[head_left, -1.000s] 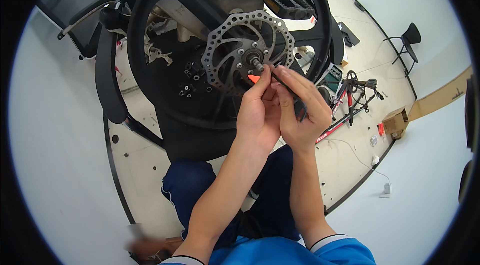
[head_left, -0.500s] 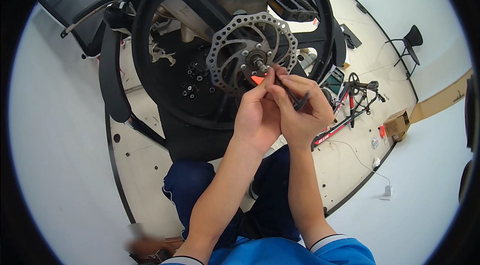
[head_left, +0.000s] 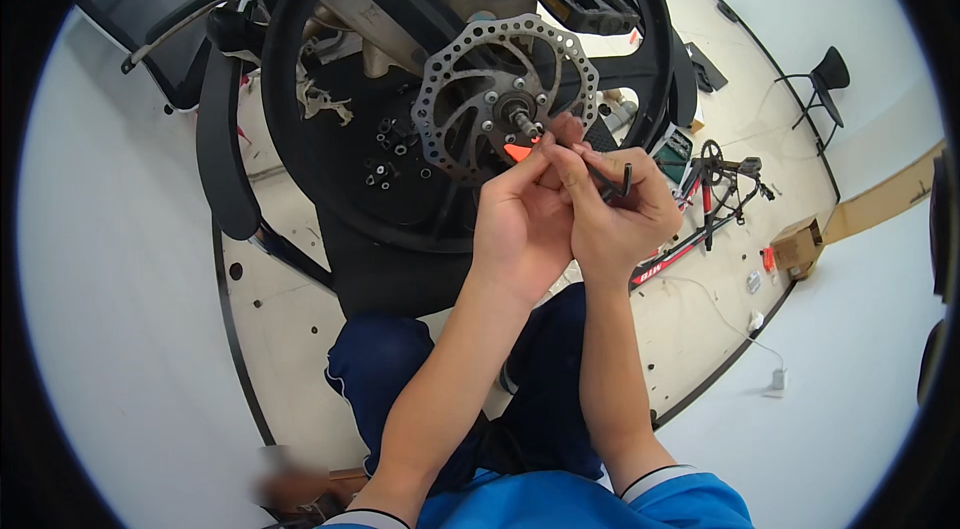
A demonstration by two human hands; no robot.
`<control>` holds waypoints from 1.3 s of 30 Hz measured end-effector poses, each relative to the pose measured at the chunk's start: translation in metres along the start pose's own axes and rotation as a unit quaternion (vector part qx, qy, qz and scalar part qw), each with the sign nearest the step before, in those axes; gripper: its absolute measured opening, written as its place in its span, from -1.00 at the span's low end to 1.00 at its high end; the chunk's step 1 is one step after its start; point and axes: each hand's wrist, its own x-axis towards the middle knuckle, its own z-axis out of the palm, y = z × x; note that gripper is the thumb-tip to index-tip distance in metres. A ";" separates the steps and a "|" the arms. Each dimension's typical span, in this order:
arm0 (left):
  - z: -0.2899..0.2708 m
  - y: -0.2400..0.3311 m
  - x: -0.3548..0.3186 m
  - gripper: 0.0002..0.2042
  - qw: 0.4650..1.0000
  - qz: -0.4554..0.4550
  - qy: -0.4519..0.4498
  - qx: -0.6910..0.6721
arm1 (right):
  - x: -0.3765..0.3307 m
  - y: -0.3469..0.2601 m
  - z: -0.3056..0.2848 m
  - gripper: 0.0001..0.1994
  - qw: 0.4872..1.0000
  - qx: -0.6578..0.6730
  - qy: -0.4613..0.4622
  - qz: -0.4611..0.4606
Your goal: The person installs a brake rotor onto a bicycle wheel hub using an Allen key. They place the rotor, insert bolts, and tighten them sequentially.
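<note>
My right hand (head_left: 628,214) is closed on a black hex key (head_left: 627,180), whose bent end sticks out above the fingers. Close beside it, my left hand (head_left: 520,229) has its fingertips pinched together; what they hold is hidden. A small orange piece (head_left: 518,152) shows at the left fingertips; I cannot tell if it is held. Just beyond my hands is a silver disc brake rotor (head_left: 440,79) with rows of holes. It is bolted at the hub, where a threaded axle (head_left: 522,121) points toward me. Rotor and hub sit on a black spoked wheel (head_left: 283,109).
Nuts and small hardware (head_left: 380,174) lie on the black chair seat under the wheel. A pedal (head_left: 585,7) juts out beyond the rotor. A chair armrest (head_left: 222,144) is at left. A bicycle frame (head_left: 706,199) and a cardboard box (head_left: 797,247) are on the floor at right.
My right hand has shifted slightly right, and the hex key has turned so its bent end points up. My left hand stays nearly in place by the hub.
</note>
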 end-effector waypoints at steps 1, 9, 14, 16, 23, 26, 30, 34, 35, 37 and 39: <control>-0.001 0.001 -0.001 -0.77 1.000 -0.001 0.000 0.007 | 0.000 -0.001 0.001 -0.80 1.000 0.004 0.003 0.002; -0.021 0.003 0.011 -0.74 0.997 -0.060 -0.024 -0.035 | -0.006 -0.011 -0.005 -0.71 0.996 0.050 -0.078 0.018; -0.012 0.000 0.007 -0.78 0.999 -0.026 0.028 -0.007 | -0.007 -0.007 -0.004 -0.81 0.996 0.046 -0.065 0.033; 0.008 -0.001 0.002 -0.78 0.997 -0.004 0.075 0.002 | -0.004 -0.002 0.000 -0.84 0.998 0.049 -0.041 0.014; -0.009 0.002 0.004 -0.81 1.000 -0.012 0.005 0.013 | -0.004 -0.012 0.008 -0.81 0.998 0.051 -0.012 0.031; -0.016 0.003 0.008 -0.83 0.999 -0.040 -0.020 0.003 | -0.005 -0.012 0.005 -0.78 0.998 0.056 -0.035 -0.002; -0.023 0.001 0.012 -0.82 0.999 -0.040 -0.030 -0.016 | -0.006 -0.013 -0.002 -0.72 0.997 0.007 -0.071 -0.005; 0.000 0.002 0.002 -0.79 0.999 -0.012 0.026 0.019 | -0.004 -0.009 0.003 -0.78 0.999 -0.006 -0.043 0.000; 0.000 0.003 0.001 -0.78 1.000 -0.015 0.004 0.018 | -0.003 -0.009 0.006 -0.80 0.999 0.010 -0.036 0.000; 0.001 0.004 -0.001 -0.78 1.000 -0.007 0.001 0.017 | -0.004 -0.011 0.007 -0.85 0.998 0.039 -0.034 0.027; 0.005 0.000 -0.003 -0.79 0.999 0.018 0.038 0.024 | -0.007 -0.010 0.005 -0.84 0.998 0.021 -0.052 0.016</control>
